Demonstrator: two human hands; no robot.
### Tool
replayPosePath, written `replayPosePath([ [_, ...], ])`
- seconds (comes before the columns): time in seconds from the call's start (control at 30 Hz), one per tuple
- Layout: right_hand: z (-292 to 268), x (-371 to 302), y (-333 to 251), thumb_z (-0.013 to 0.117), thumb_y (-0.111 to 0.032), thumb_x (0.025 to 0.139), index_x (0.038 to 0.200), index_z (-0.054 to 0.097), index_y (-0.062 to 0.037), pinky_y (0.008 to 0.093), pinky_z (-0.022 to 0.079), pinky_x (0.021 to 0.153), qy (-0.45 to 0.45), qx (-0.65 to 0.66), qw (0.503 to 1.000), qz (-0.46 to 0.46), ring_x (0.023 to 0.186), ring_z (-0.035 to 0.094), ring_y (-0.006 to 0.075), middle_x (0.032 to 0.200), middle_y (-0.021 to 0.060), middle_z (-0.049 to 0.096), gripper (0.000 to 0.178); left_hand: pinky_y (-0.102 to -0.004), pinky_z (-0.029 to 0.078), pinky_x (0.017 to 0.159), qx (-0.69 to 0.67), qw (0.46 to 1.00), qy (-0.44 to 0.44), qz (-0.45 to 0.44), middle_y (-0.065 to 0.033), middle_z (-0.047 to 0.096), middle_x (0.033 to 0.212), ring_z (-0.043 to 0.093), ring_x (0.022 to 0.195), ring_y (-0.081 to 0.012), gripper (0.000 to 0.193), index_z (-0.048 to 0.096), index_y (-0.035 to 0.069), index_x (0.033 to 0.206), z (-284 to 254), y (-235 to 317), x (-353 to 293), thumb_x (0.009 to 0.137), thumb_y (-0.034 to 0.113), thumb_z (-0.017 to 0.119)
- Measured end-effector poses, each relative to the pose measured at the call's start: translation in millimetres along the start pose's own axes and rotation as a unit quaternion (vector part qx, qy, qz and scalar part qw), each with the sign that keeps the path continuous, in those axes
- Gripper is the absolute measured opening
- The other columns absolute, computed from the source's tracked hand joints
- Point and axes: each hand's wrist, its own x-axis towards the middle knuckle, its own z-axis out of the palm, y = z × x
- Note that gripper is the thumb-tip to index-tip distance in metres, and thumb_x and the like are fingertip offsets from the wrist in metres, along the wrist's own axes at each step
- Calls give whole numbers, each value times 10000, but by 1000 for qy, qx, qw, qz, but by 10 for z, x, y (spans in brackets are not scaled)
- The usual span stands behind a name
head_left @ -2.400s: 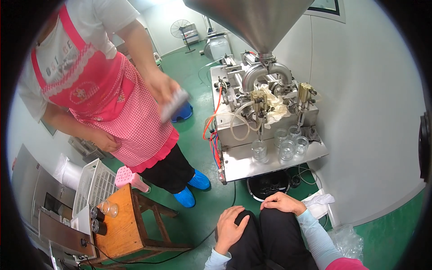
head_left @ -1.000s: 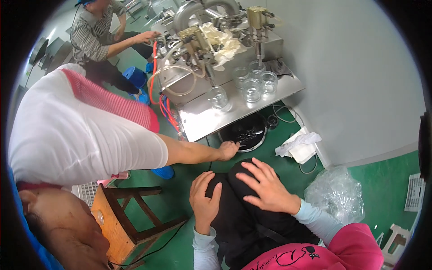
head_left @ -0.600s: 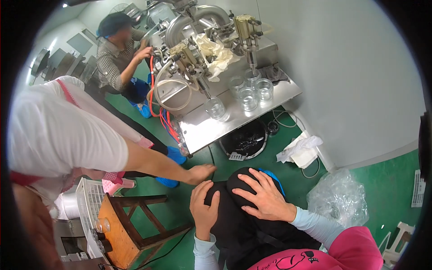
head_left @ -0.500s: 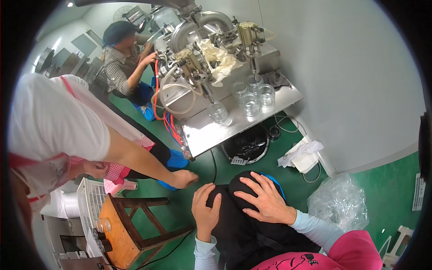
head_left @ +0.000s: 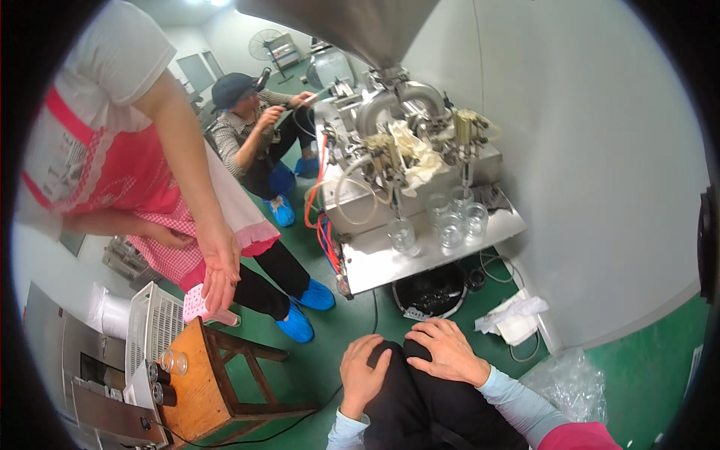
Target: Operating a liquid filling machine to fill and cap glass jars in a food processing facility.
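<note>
My left hand (head_left: 363,375) lies on my left knee, fingers stretched over the black trousers (head_left: 427,397). On the other knee rests my right hand (head_left: 448,352), also flat, with nothing in it. Beyond my knees stands a steel filling machine (head_left: 420,180) with two nozzles. One glass jar (head_left: 403,236) is under the left nozzle. Several more glass jars (head_left: 451,230) cluster beneath and in front of the right nozzle on the metal shelf (head_left: 375,274).
A co-worker in a pink apron (head_left: 142,172) stands at left; another person (head_left: 251,135) crouches behind the machine. A wooden stool (head_left: 199,382) holds jars. Below the shelf is a black bucket (head_left: 431,289). A plastic bag (head_left: 574,386) and cables lie on the green floor.
My view has shifted, so the machine appears lower and further right. The standing co-worker's arm has drawn back from near my left knee toward the stool. My hands stay on my knees.
</note>
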Motion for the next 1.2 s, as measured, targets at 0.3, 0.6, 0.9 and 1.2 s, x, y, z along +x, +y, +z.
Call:
replayPosePath([
  [0.3, 4, 136, 33, 652, -391, 819, 1087, 660, -91, 421, 393, 988, -41, 45, 997, 45, 1131, 521, 285, 1162, 74, 623, 402, -372, 446, 909, 3, 1000, -6, -1, -95, 661, 1100, 592, 1053, -279, 277, 675, 46, 1016, -26, -52, -38, 809, 229, 689],
  [0.6, 27, 156, 12, 643, -399, 824, 1096, 663, -101, 410, 385, 993, -35, 46, 997, 48, 1137, 515, 275, 1186, 83, 615, 404, -359, 463, 911, -1, 1000, -1, 1, -94, 667, 1101, 604, 1046, -277, 265, 683, 40, 1015, -69, -75, -28, 805, 202, 681],
  [0.9, 64, 131, -16, 663, -377, 821, 1081, 667, -104, 399, 401, 978, -22, 37, 998, 37, 1112, 537, 269, 1164, 79, 628, 377, -373, 455, 911, -4, 1000, 5, 11, -96, 663, 1101, 598, 1053, -280, 276, 680, 45, 1024, -72, -119, -83, 813, 223, 679],
  [1.2, 95, 147, -73, 667, -373, 821, 1073, 666, -106, 393, 410, 966, -15, 33, 999, 29, 1093, 546, 265, 1140, 73, 634, 367, -378, 449, 919, -14, 1000, 8, 4, -104, 661, 1111, 595, 1070, -281, 283, 681, 46, 1032, -127, -157, -118, 811, 223, 680],
])
